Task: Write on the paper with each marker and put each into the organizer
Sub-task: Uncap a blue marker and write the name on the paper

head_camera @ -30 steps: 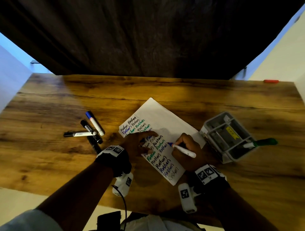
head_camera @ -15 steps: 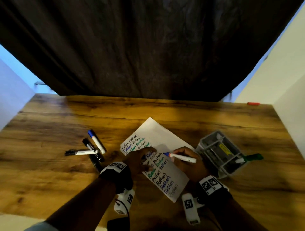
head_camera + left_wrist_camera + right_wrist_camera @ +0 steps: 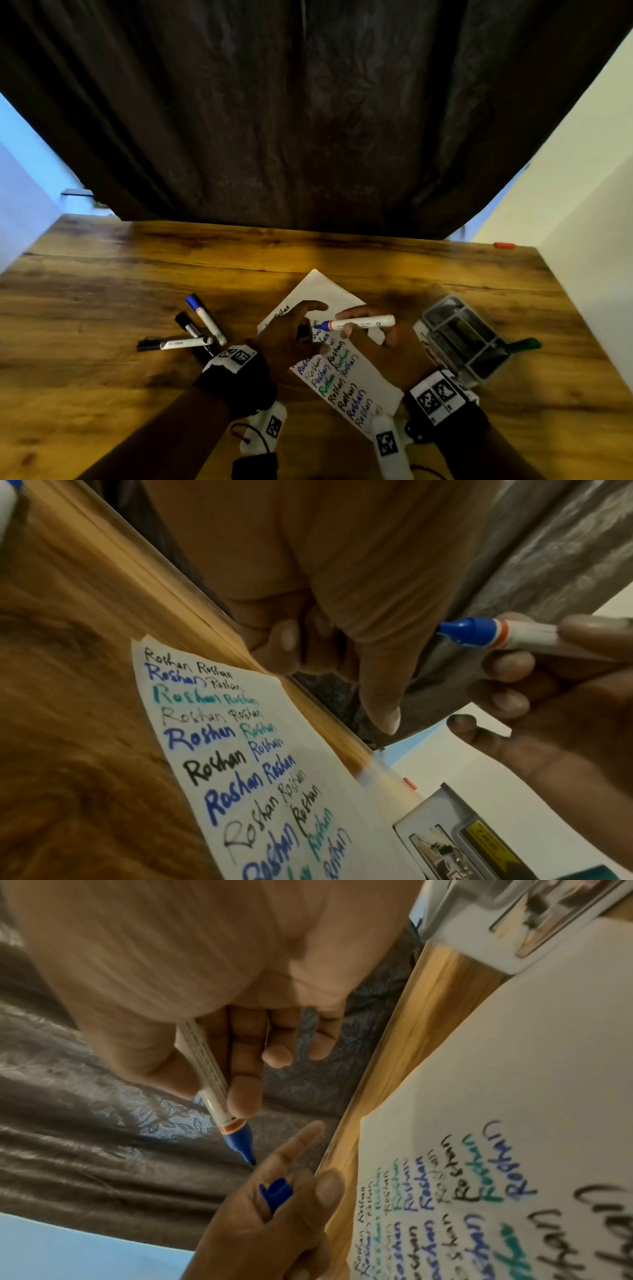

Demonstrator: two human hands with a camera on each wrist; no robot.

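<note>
My right hand point(image 3: 376, 337) grips an uncapped blue marker point(image 3: 359, 322) and holds it level just above the paper point(image 3: 318, 287), tip pointing left. The tip point(image 3: 240, 1139) hangs close to the blue cap point(image 3: 276, 1191), which my left hand point(image 3: 294, 337) pinches between thumb and fingers. The white sheet carries several lines of one word in black, blue and green point(image 3: 212, 734). A grey organizer point(image 3: 442, 310) stands to the right of the paper, with a green marker point(image 3: 524, 344) sticking out of its right side.
Three capped markers lie left of the paper on the wooden table point(image 3: 137, 274): a blue-capped one point(image 3: 205, 318), a black-capped one point(image 3: 186, 323) and another black-capped one point(image 3: 174, 342). A dark curtain hangs behind the table. A small red object point(image 3: 504, 245) lies at the far right edge.
The right hand lifted the marker off the paper and turned it level, tip toward the left hand. The left hand rose off the sheet with the cap. The head view tilted upward.
</note>
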